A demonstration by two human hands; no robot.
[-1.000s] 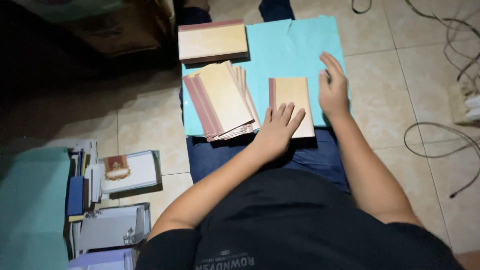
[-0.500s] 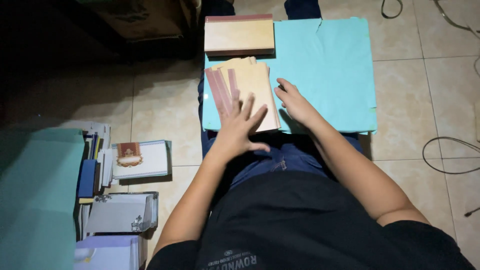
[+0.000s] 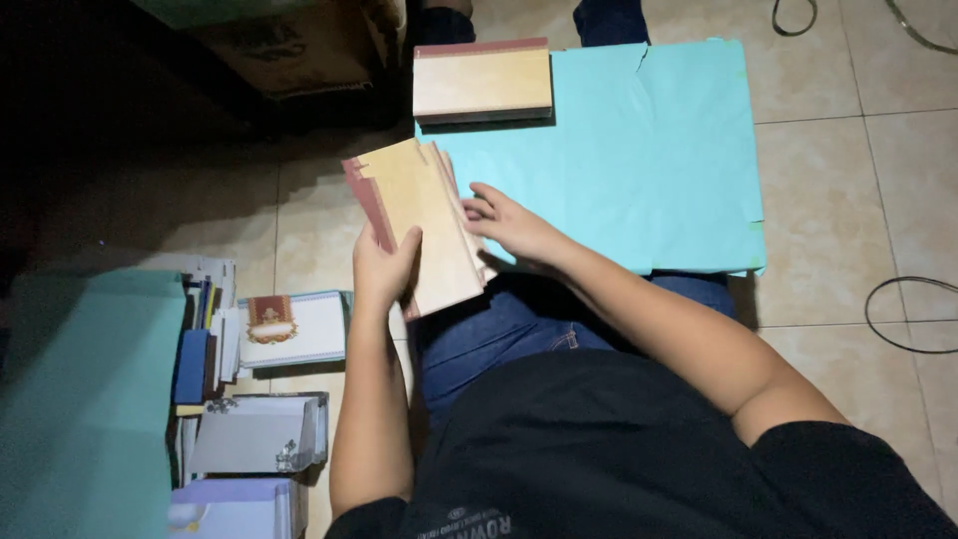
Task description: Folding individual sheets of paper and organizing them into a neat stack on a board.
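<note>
A stack of tan cards with maroon edges (image 3: 419,215) is lifted off the teal sheet (image 3: 649,150) that lies over my lap and the floor. My left hand (image 3: 384,268) grips the stack from its lower left side. My right hand (image 3: 509,225) holds the stack's right edge, fingers pressed against it. A second neat pile of the same tan cards (image 3: 482,82) rests flat at the far left end of the teal sheet.
Piles of printed cards and envelopes (image 3: 254,399) sit on the tiled floor at my left, beside a large teal sheet (image 3: 80,399). A cardboard box (image 3: 289,45) stands at the far left. Cables (image 3: 913,314) lie on the tiles at right.
The loose single pile and the fanned stack were gathered together. Both hands closed on the combined stack and raised it toward the left, off the teal sheet.
</note>
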